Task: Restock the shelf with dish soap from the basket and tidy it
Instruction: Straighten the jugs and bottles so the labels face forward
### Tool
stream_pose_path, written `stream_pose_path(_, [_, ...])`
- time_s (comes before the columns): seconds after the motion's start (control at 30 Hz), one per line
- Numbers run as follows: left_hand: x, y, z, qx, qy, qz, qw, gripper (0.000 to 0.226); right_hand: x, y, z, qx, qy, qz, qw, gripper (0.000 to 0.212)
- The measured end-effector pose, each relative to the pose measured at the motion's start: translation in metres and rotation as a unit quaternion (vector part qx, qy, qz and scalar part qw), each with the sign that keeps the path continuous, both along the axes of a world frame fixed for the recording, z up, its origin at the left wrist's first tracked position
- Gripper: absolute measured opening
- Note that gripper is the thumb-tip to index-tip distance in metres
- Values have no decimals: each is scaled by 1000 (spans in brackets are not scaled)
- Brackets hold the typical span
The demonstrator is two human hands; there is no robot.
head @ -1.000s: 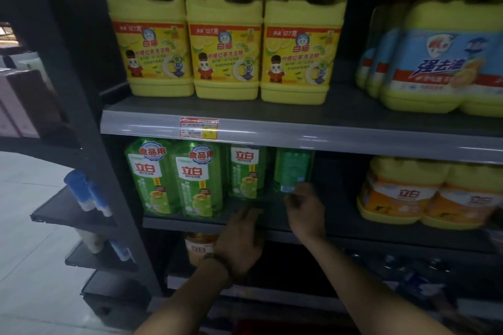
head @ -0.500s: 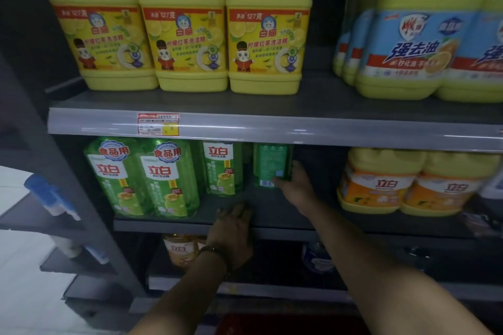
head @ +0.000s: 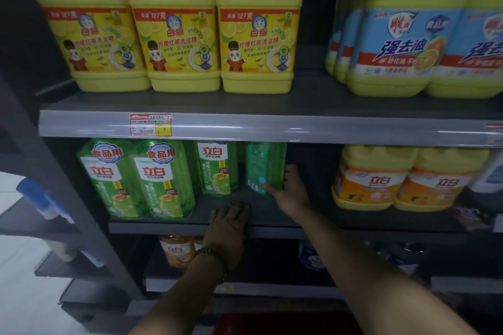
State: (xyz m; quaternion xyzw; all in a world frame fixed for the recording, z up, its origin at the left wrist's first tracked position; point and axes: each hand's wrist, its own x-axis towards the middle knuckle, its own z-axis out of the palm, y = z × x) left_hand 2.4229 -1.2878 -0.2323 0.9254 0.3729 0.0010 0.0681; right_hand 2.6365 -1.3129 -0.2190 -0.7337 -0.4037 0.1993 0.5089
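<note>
1. My right hand grips the green soap bottle low down, with the thumb across its front and the fingers round its right side. The bottle stands upright, set back on the middle shelf, with its back label facing out.
2. My left hand lies flat on the shelf's front lip, fingers straight, holding nothing.
3. I judge this to be the tidying step: the bottle needs turning so its front label matches the neighbouring bottle just to its left.
4. My grip sits near the base of a tall bottle. If I twist or drag it quickly, the top could tip and knock the neighbour over.
5. The upper shelf rail hangs just above the row. If I lift the bottle rather than slide it, the cap could catch underneath.
6. The plastic looks smooth, so a loose pinch could let it slip as I turn it.
7. The front pair stands further forward near the edge. A toppled bottle might push them off.
8. The orange jugs stand well apart to the right, so I see little risk there.
</note>
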Motion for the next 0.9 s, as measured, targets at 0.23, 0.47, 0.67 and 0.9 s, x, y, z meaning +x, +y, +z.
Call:
stream_pose_path(0.23, [-6, 6, 9, -51, -100, 26, 993, 56, -16, -33, -3, -16, -47, -18, 999, 53])
stream_pose_path(0.47, [14, -12, 39, -291, -412, 51, 862, 55, -47, -62, 1, -4, -71, -58, 996, 49])
stream_pose_path(0.67, [27, -16, 32, -358, -469, 45, 806, 81, -53, -79, 1, 12, -114, -57, 992, 28])
stream_pose_path(0.9, [43, -17, 52, -320, -445, 72, 833, 76, -48, -91, 0, 10, -181, -14, 983, 31])
